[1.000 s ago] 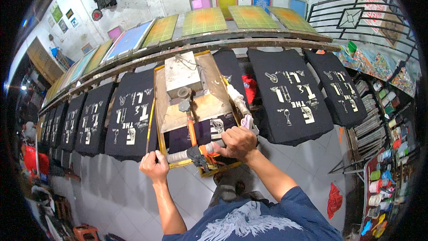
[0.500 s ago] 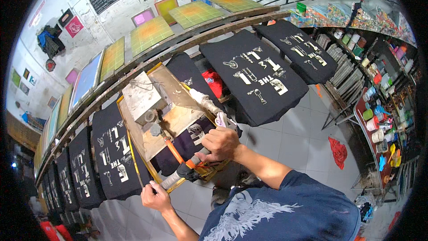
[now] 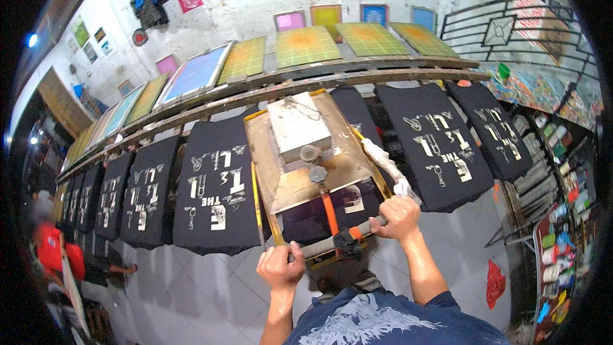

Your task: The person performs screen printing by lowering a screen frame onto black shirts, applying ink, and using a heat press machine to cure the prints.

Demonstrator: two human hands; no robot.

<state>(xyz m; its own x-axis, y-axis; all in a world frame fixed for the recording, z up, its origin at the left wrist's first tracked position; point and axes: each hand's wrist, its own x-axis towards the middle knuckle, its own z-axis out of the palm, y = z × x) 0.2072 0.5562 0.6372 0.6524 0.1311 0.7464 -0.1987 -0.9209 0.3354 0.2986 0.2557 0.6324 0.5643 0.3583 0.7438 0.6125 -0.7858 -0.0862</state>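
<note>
A push cart with a yellow metal frame (image 3: 254, 182) stands in front of me. It carries a flat worn board (image 3: 290, 188) with a pale metal box (image 3: 297, 121) on top. A grey padded handlebar (image 3: 319, 247) crosses its near end, with black wrapping and orange parts at the middle. My left hand (image 3: 281, 267) is closed around the bar's left end. Around its right end my right hand (image 3: 397, 217) is wrapped. An orange tube (image 3: 329, 212) runs from a grey knob (image 3: 317, 174) toward the bar. Beneath the board's near edge shows a dark printed shirt (image 3: 313, 217).
Black printed T-shirts (image 3: 217, 185) lie on boards in a row left and right of the cart. Behind them runs a wooden rail (image 3: 383, 78) with yellow-green screens (image 3: 306, 45). Paint containers fill a rack (image 3: 543, 233) at right. A red cloth (image 3: 495, 284) lies on the floor; a person in red (image 3: 54, 249) is far left.
My view has swung left. My left hand, earlier beside the cart's left edge near the bar's end, is now around the bar. My right hand has slid to the bar's right end.
</note>
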